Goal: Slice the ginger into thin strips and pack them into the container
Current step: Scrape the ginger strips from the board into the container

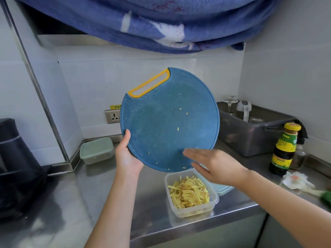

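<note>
Head view: left fingers (127, 136) grip board (170, 119) rim; right fingers (194, 153) straight above container (215, 197) edge.

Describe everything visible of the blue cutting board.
The cutting board is round, blue, plastic-looking, with a yellow-rimmed handle slot at its upper left, knife scratches and a few ginger bits stuck on. It is tilted nearly upright over the open container of ginger strips. The left hand grips its lower left edge; the open right hand is by its lower edge.
</note>
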Available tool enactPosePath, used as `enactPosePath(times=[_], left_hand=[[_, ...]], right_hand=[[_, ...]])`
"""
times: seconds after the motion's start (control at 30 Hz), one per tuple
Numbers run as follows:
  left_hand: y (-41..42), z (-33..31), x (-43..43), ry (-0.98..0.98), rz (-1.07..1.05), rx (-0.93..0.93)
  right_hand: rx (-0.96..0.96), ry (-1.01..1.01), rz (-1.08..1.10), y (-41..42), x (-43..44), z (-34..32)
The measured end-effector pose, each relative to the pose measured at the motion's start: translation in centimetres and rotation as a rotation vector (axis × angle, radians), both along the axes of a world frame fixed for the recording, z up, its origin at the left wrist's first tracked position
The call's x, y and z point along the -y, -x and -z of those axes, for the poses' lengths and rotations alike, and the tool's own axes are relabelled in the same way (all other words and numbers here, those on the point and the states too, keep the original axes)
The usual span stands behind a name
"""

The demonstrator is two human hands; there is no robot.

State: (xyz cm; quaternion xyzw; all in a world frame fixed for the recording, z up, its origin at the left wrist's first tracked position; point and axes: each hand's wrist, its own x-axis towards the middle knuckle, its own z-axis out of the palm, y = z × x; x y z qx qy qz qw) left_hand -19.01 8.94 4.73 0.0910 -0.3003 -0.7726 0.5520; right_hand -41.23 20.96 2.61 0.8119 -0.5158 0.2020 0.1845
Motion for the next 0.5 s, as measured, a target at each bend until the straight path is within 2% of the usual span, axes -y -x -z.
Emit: enactPosePath(times=[0.1, 0.23, 0.33, 0.43, 0.5], left_hand=[[0.0, 0.1, 0.0, -0.005, 0.004, 0.004], [0.0, -0.1, -0.1, -0.012, 0.011, 0.022], [-0.1, -0.2, 0.0, -0.018, 0.012, 0.021], [-0.2, -0.1, 0.2, -0.023, 0.004, -0.022], [-0.1, -0.1, 0.4, -0.025, -0.008, -0.050]], right_hand=[[0.085, 0.137, 0.121, 0.1, 1.9, -4.3], [0.105, 0.110, 0.237, 0.6, 4.1, -8.0], [0.025, 0.058, 0.252, 0.7, 4.4, -7.6], [-0.132, -0.021, 0.153, 0.2, 3.9, -4.9], [-0.155, -0.132, 0.093, -0.5, 3.2, -3.0]])
